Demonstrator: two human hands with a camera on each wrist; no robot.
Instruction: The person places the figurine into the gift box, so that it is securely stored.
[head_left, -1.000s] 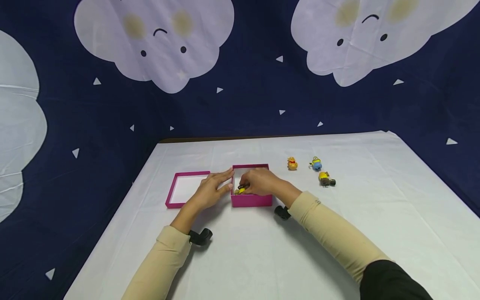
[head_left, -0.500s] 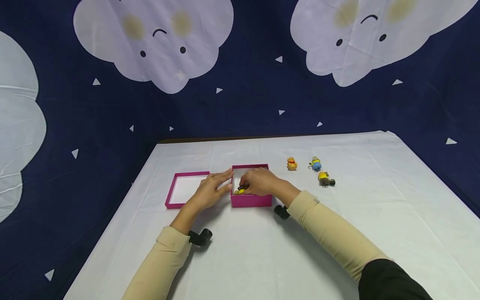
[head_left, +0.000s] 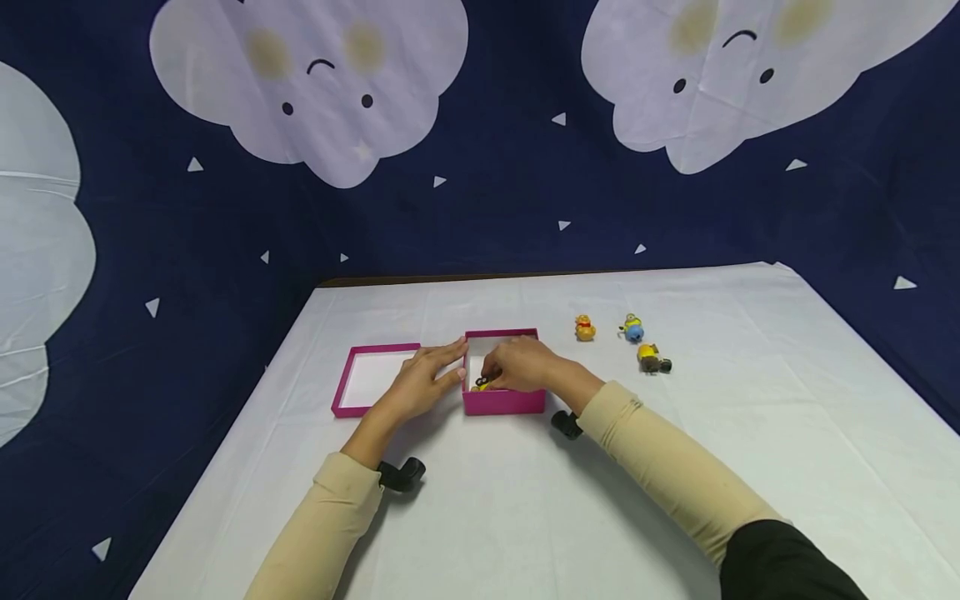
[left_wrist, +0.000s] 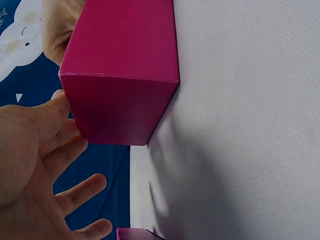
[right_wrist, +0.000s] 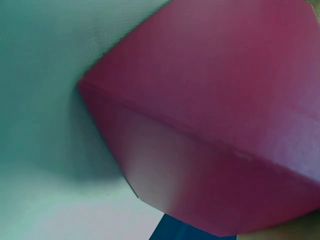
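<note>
White cloth [head_left: 480,517] is lying under everything. Fingers of the right hand [head_left: 519,364] are pinching a yellow figure [head_left: 481,386] inside the pink box [head_left: 504,404]; the left hand [head_left: 422,383], fingers spread, is touching its side, presumably steadying it.

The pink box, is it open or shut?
Open: the pink box shows its inside, the right hand reaches into it, and the lid lies beside it.
</note>
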